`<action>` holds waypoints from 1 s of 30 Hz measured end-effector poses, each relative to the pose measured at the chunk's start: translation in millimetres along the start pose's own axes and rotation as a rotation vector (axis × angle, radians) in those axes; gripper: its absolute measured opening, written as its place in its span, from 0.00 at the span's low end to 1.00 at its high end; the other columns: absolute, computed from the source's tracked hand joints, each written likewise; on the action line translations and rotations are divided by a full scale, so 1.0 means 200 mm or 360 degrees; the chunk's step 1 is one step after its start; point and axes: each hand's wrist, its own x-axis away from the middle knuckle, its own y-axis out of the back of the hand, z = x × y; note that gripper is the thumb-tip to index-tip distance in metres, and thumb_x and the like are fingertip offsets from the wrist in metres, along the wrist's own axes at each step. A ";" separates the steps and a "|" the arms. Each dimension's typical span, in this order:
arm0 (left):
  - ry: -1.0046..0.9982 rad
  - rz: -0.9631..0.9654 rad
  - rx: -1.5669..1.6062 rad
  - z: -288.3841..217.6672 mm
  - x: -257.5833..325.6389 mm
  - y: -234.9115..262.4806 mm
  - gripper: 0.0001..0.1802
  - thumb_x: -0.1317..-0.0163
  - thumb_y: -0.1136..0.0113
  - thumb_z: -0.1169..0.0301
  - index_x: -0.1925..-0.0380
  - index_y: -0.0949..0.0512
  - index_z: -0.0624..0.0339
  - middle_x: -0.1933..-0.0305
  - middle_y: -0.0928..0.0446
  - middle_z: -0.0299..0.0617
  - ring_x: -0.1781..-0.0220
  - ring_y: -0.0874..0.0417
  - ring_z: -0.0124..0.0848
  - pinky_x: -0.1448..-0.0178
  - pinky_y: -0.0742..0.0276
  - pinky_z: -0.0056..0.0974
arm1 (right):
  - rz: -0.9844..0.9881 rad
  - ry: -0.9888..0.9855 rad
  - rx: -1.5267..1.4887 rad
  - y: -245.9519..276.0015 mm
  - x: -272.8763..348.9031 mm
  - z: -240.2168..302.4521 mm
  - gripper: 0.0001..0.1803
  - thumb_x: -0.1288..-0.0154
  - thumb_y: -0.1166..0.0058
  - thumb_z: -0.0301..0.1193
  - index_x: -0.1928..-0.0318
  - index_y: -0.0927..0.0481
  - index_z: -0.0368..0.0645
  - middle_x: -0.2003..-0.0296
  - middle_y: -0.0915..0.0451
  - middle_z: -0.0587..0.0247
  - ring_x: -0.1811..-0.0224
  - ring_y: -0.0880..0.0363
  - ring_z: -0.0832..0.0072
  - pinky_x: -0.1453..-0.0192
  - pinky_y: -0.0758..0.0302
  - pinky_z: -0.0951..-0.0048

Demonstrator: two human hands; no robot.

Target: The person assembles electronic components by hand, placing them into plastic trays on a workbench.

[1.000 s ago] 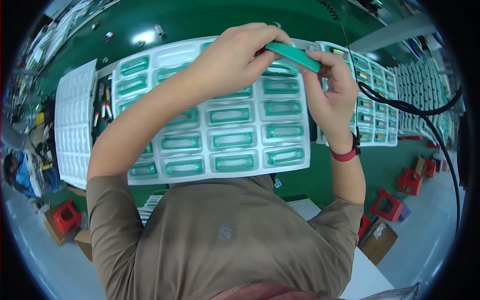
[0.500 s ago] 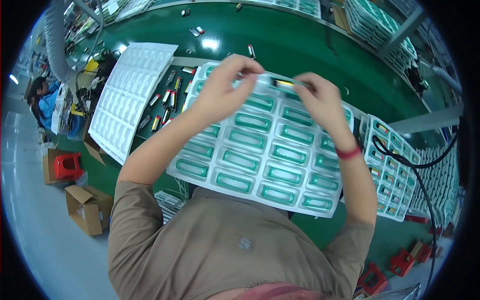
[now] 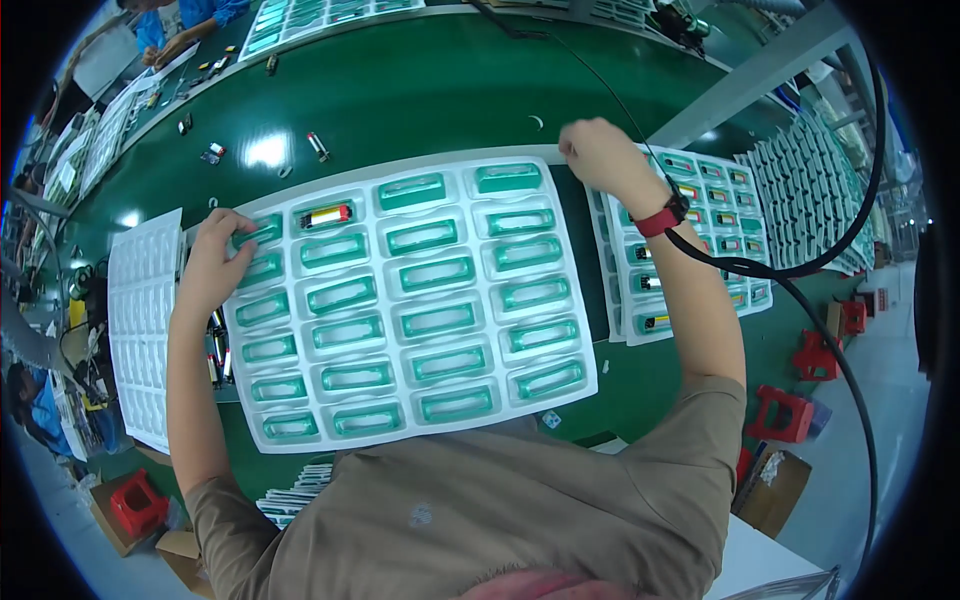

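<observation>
Just beyond the brown shirt (image 3: 450, 510) lay a white tray (image 3: 408, 425), slightly slanted, its pockets set in four columns and six rows. Most pockets held green cases (image 3: 437, 320) with pale middles. At its far left corner, the left hand (image 3: 215, 258) reached over the edge, fingers half bent and thumb a little apart from them, around a corner case (image 3: 268, 230); whether they gripped it or only rested there could not be told. In the next pocket of that far row, close to the fingertips, a red and yellow cell (image 3: 327, 215) lay on its side.

Left of the tray stood a blank white tray (image 3: 140, 330), with loose cells (image 3: 212, 372) between the two. To the right lay a cell-filled tray (image 3: 632, 335), a black cable (image 3: 780, 268) hanging across the view above it. Past the gap between the trays, the right hand (image 3: 603, 155) was raised with its fingers curled in; its fingertips were hidden, so any hold could not be told.

Farther off, a single cell (image 3: 317, 145) lay on the green bench (image 3: 430, 95). At the far left showed a co-worker's hands (image 3: 168, 50).
</observation>
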 end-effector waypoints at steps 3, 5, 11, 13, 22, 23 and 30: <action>-0.0132 0.0084 0.0057 0.11 -0.02 0.00 0.10 0.40 0.34 0.78 0.59 0.21 0.66 0.56 0.24 0.46 0.52 0.21 0.41 0.57 0.25 0.41 | 0.0061 0.0158 -0.0075 -0.37 0.00 -0.10 0.10 0.36 0.44 0.28 0.61 0.13 0.37 0.60 0.14 0.41 0.57 0.14 0.45 0.51 0.18 0.51; -0.0226 0.0034 0.0029 0.12 -0.03 0.00 0.10 0.40 0.33 0.77 0.60 0.22 0.65 0.57 0.24 0.45 0.53 0.22 0.41 0.57 0.25 0.41 | 0.0114 0.0218 -0.0208 -0.44 -0.05 -0.09 0.13 0.35 0.44 0.33 0.58 0.13 0.37 0.59 0.15 0.39 0.55 0.15 0.42 0.50 0.18 0.49; 0.0125 -0.0014 0.1080 0.06 -0.02 0.07 0.11 0.26 0.41 0.69 0.48 0.26 0.58 0.45 0.23 0.41 0.43 0.22 0.32 0.46 0.26 0.36 | 0.0117 -0.0043 -0.0379 -0.20 0.07 -0.13 0.22 0.39 0.40 0.35 0.47 0.20 0.34 0.59 0.15 0.33 0.52 0.16 0.39 0.46 0.20 0.50; 0.0315 0.0021 0.1581 -0.07 0.06 0.10 0.12 0.24 0.44 0.70 0.44 0.27 0.56 0.41 0.24 0.42 0.41 0.23 0.30 0.43 0.27 0.36 | -0.0012 -0.0127 -0.0563 0.03 0.09 0.03 0.23 0.39 0.45 0.31 0.44 0.23 0.33 0.73 0.19 0.40 0.66 0.16 0.49 0.56 0.21 0.55; 0.0428 0.0700 0.3103 -0.30 0.03 -0.04 0.18 0.21 0.50 0.63 0.38 0.27 0.59 0.42 0.23 0.51 0.58 0.24 0.30 0.49 0.23 0.33 | 0.0235 0.0380 -0.1972 0.18 0.13 0.71 0.19 0.32 0.37 0.21 0.42 0.21 0.37 0.55 0.23 0.69 0.66 0.20 0.84 0.63 0.22 0.81; 0.0419 0.0753 0.3091 -0.34 0.03 -0.03 0.19 0.21 0.50 0.64 0.37 0.28 0.62 0.42 0.23 0.52 0.59 0.24 0.30 0.49 0.22 0.34 | -0.0210 0.0813 -0.1620 0.19 0.11 0.78 0.14 0.36 0.35 0.19 0.50 0.18 0.37 0.55 0.18 0.63 0.61 0.18 0.78 0.57 0.20 0.78; 0.0274 0.0664 0.2923 -0.38 0.08 -0.04 0.25 0.24 0.52 0.67 0.31 0.31 0.67 0.38 0.22 0.52 0.56 0.22 0.30 0.46 0.22 0.36 | -0.0505 0.1165 -0.1451 0.23 0.08 0.91 0.12 0.40 0.36 0.14 0.55 0.16 0.36 0.53 0.17 0.55 0.54 0.16 0.69 0.50 0.18 0.71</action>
